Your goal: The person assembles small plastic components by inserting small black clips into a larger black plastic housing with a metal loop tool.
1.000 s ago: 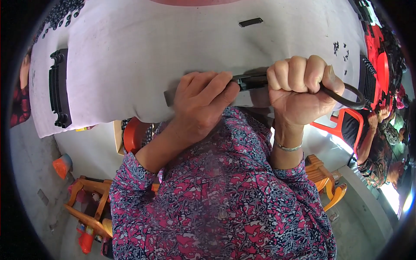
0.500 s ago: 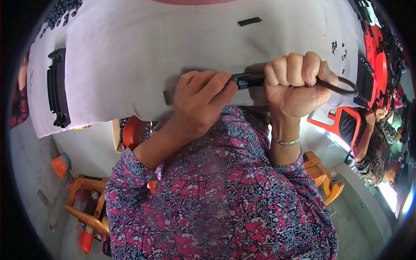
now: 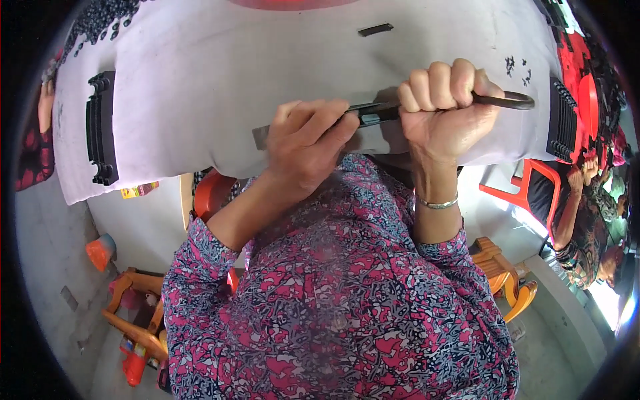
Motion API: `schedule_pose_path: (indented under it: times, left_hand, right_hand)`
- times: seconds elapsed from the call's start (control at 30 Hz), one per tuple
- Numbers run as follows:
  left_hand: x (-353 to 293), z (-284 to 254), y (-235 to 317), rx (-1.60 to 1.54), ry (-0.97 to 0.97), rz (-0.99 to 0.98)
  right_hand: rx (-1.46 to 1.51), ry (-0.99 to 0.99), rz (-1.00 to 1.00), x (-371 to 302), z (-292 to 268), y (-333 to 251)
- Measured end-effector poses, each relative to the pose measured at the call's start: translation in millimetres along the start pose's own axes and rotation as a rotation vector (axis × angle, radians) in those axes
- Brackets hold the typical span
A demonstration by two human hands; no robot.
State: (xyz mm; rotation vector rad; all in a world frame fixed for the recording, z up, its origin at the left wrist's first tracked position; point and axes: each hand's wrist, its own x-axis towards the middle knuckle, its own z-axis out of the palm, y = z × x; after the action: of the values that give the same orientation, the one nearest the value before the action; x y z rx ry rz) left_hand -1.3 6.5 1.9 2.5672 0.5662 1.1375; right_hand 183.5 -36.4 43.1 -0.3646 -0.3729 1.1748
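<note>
Work looks midway: right hand is a closed fist on the dark curved handle of a metal tool, and left hand pinches a flat grey strip at the near edge of the white cloth-covered worktop. Small black moulded parts lie heaped at the far left corner.

a table under a white cloth carries a black plastic rack at its left edge, another black rack at its right edge, a small black strip near the far edge, and a pile of small dark pieces at the far left corner.
</note>
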Motion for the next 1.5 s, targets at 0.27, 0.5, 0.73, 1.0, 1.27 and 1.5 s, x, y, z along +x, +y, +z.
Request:
schedule_pose_path:
  times: [0.27,0.5,0.73,1.0,1.27,1.5]
  left_hand:
    - [-6,-4,-4,-0.032,-0.006,-0.007]
    - [1,-8,-7,-0.118,-0.017,-0.043]
    - [15,-25,-23,-0.234,-0.258,0.062]
    - [25,-36,-29,-0.345,-0.352,0.032]
    - [28,-35,-29,-0.194,-0.27,0.062]
    - [22,-38,-21,-0.192,-0.337,0.027]
  right_hand:
    - [-0.044,0.002,-0.068,-5,7,-13]
    - [-0.597,0.215,0.094,-4,26,-48]
    - [-1.368,0.304,0.321,-17,29,-44]
    - [-1.678,0.045,0.432,-28,22,-32]
    - [-1.595,0.004,0.404,-35,15,-15]
    - [-1.597,0.042,0.319,-37,14,-11]
